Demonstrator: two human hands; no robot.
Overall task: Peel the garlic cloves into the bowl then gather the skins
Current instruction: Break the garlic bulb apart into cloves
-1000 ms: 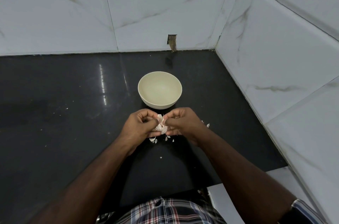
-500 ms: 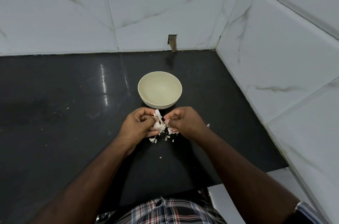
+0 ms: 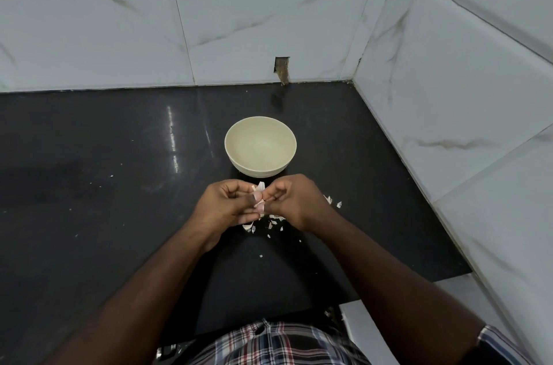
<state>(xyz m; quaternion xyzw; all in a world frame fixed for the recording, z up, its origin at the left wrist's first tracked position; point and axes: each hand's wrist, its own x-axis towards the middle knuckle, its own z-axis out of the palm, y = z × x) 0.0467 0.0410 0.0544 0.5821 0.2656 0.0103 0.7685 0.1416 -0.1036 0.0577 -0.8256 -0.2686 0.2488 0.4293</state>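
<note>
Standing at the near edge of the black desk [image 3: 89,185], the person wears a plaid shirt [image 3: 269,343], and both bare forearms reach forward over the dark surface. Just past them, a scatter of pale garlic skins [image 3: 273,222] lies on the desk under and beside the hands, with a few more flakes [image 3: 332,201] off to the right of the right wrist. Above that litter the two hands meet. The left hand [image 3: 226,204] has its fingers curled and its thumb pressed against the garlic clove [image 3: 259,197], which shows only as a small pinkish-white piece between the fingertips. The right hand [image 3: 294,200] is curled too, its thumb and forefinger pinching the same clove from the other side, so both hands touch around it. Just beyond the knuckles sits the cream bowl [image 3: 239,137], upright on the desk, with nothing visible inside it. Farther back the desk runs to a corner of white marbled wall tiles [image 3: 239,20], where a small dark notch [image 3: 282,68] is cut into the tile at the desk line.
</note>
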